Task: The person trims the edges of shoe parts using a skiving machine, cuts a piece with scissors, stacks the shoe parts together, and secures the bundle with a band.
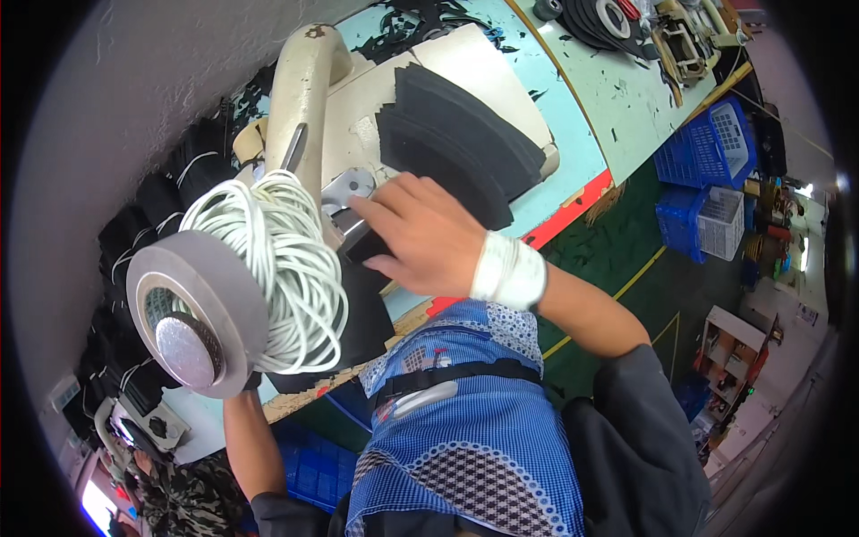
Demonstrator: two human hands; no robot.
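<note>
A cream sewing machine (pixel 304 98) stands before me, seen from above. White cord (pixel 284 268) is bundled thickly around its near end, beside a grey handwheel (pixel 201 313) with a silver knob. My right hand (pixel 425 237), with a white wrap on its wrist, is at the needle end. Its thumb and fingers close around a black piece (pixel 362 240) that looks like fabric, next to a round metal part (pixel 360 183). My left forearm (pixel 253 443) rises behind the handwheel; the cord and wheel hide that hand. A fanned stack of black fabric pieces (pixel 456 139) lies on the machine bed.
Black bundles tied with white string (pixel 134 233) line the wall at left. Black scraps (pixel 416 27) litter the pale table (pixel 573 107). Blue crates (pixel 707 148) stand at right on the green floor (pixel 617 233). Another person in camouflage clothing (pixel 192 492) is at lower left.
</note>
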